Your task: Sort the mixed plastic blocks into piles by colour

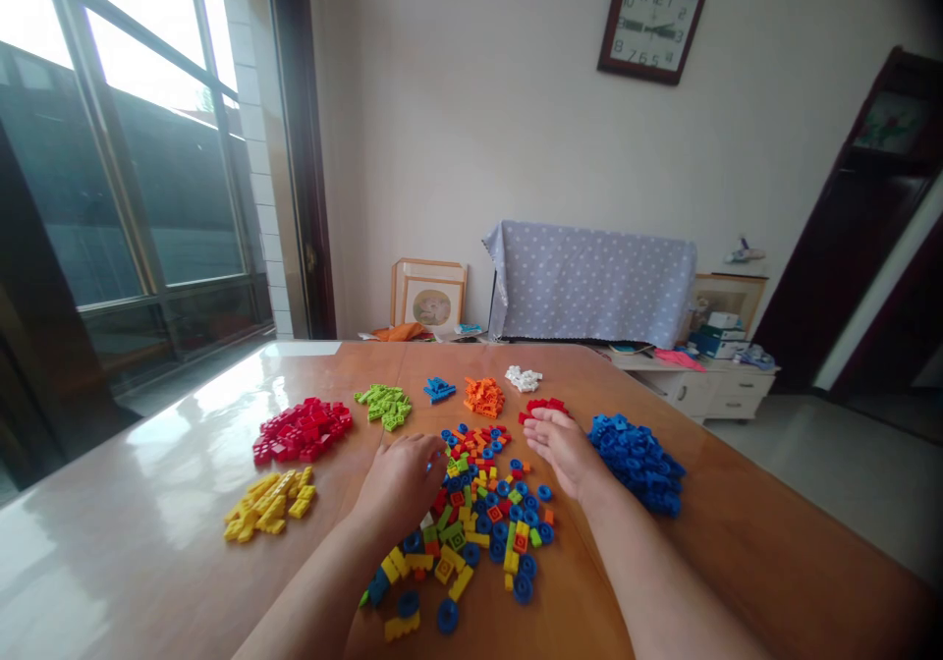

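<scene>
A mixed pile of toy building bricks (463, 515) in several colours, with blue round wheel-like pieces (447, 616) among them, lies in the middle of the table. At the pile's left edge is my left hand (404, 481), its fingers curled inward; a hint of blue shows by the fingertips, but what they hold is hidden. My right hand (561, 447) is on the pile's right side, fingers stretched out and holding nothing visible. Just beyond its fingertips sits a small red brick pile (543, 408), partly covered by the hand. A large blue brick pile (637, 466) is right beside that hand.
Sorted piles ring the wooden table (169, 542): yellow bricks (269, 505), dark red bricks (304, 430), lime green bricks (384, 406), small blue bricks (440, 390), orange bricks (484, 398) and white bricks (524, 378). Behind stands a low white cabinet (726, 395).
</scene>
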`<move>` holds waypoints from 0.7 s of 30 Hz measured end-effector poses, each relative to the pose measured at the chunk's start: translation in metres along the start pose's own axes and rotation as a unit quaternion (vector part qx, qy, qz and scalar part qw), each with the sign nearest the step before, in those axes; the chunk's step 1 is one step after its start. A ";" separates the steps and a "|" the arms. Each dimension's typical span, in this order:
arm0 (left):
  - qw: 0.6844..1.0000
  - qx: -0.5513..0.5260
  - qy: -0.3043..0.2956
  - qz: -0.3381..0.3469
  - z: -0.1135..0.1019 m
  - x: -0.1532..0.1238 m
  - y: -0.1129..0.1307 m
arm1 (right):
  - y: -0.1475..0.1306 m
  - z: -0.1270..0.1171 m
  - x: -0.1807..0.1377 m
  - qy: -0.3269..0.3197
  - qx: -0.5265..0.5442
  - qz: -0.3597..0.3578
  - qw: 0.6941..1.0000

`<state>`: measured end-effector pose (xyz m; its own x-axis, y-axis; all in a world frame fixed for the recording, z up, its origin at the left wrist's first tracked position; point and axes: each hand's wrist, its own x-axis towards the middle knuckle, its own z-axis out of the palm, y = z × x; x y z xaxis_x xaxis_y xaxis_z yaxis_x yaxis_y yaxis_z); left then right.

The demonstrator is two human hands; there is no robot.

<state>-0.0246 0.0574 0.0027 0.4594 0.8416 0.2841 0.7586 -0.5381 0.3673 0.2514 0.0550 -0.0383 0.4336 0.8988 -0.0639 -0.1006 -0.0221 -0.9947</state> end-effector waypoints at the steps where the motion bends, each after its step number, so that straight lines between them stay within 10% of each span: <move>1: 1.000 0.001 -0.001 -0.002 0.000 0.000 0.000 | 0.001 0.001 0.001 -0.002 0.002 0.008 1.000; 21: 1.000 0.003 -0.009 0.002 0.000 0.000 -0.001 | -0.002 -0.032 0.016 0.159 0.031 0.063 0.985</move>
<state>-0.0255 0.0579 0.0025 0.4699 0.8406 0.2692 0.7603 -0.5404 0.3603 0.2873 0.0554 -0.0401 0.6721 0.7077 -0.2179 -0.2209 -0.0893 -0.9712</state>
